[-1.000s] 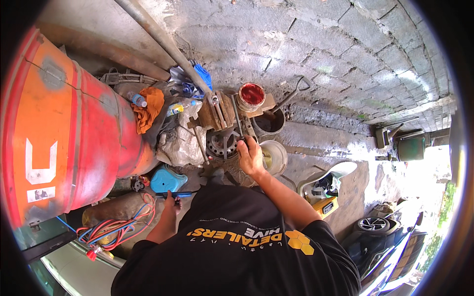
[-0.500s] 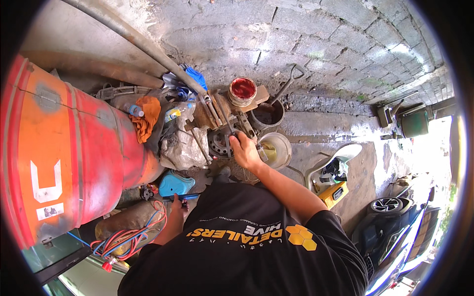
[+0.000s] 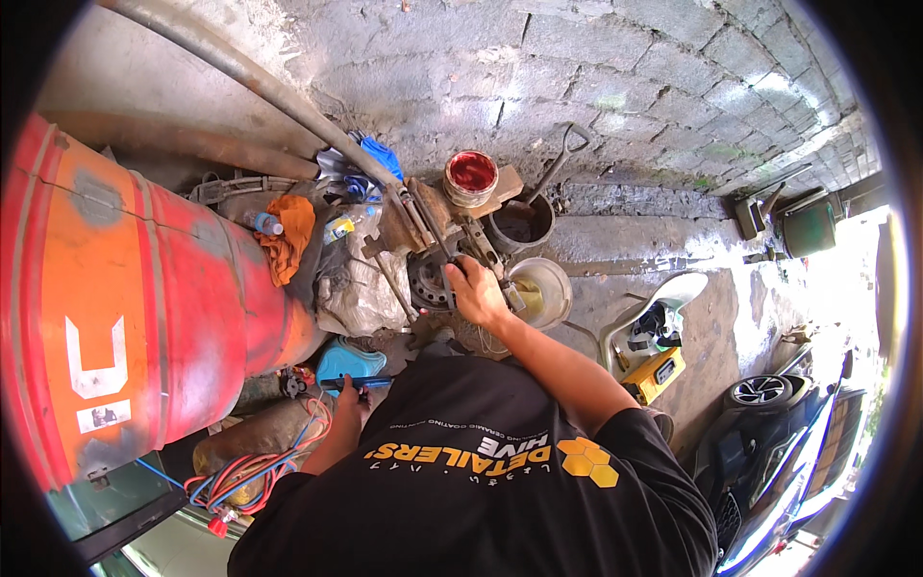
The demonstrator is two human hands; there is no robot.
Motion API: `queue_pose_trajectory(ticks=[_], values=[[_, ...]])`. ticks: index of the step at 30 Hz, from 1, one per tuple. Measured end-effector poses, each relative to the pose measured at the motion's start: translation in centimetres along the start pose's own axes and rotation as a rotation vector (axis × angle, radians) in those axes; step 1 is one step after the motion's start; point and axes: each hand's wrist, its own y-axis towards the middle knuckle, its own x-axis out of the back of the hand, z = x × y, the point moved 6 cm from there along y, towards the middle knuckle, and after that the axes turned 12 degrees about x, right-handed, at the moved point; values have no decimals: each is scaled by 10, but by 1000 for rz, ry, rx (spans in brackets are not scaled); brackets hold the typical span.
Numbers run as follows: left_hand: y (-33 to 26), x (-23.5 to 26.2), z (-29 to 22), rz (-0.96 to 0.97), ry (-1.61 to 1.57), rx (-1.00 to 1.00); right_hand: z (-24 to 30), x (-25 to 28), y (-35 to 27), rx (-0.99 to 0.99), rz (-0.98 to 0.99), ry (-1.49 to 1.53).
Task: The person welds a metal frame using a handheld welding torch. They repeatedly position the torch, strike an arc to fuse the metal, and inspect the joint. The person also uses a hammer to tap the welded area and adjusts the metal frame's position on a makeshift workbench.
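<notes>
My right hand (image 3: 477, 292) reaches forward and is closed around a dark metal bar (image 3: 444, 242) that slants up from a cluster of metal parts. Just below that hand lies a round steel wheel rim (image 3: 429, 281), partly covered. My left hand (image 3: 348, 402), held low and close to my body, is closed on a slim dark-and-blue tool (image 3: 371, 382) whose exact kind I cannot make out. Right above it sits a light blue plastic object (image 3: 348, 360). A bucket with red inside (image 3: 471, 179) stands beyond my right hand, and a whitish bucket (image 3: 540, 292) is beside it.
A large red-and-orange drum (image 3: 154, 308) fills the left side, with coiled red and blue hoses (image 3: 260, 471) below it. A dark bucket (image 3: 521, 225) holds a shovel (image 3: 560, 162). To the right are a white chair (image 3: 635, 317), a yellow case (image 3: 656, 375) and a dark car (image 3: 769, 433).
The whole view has shifted slightly, with the drum sitting a little lower. Both hands keep nearly the same places and grips.
</notes>
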Motion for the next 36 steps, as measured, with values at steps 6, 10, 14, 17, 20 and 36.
queue_pose_trajectory(ticks=[6, 10, 14, 17, 20, 36], values=[[-9, -6, -2, 3, 36, -30, 15, 8, -2, -17, -69, 202], [-11, -5, -2, -6, 33, -10, 2, -3, -3, -56, 47, 6], [-14, -3, -2, -10, 34, -15, 22, 5, -2, -25, -57, 149], [-3, 6, -3, 3, 60, -9, 23, 6, -3, -10, -42, 191], [-1, 6, -1, -7, 22, 21, 4, -3, -3, -37, 32, 103], [-47, 36, 19, -122, -88, 94, -59, 85, -188, -318, -288, 4]])
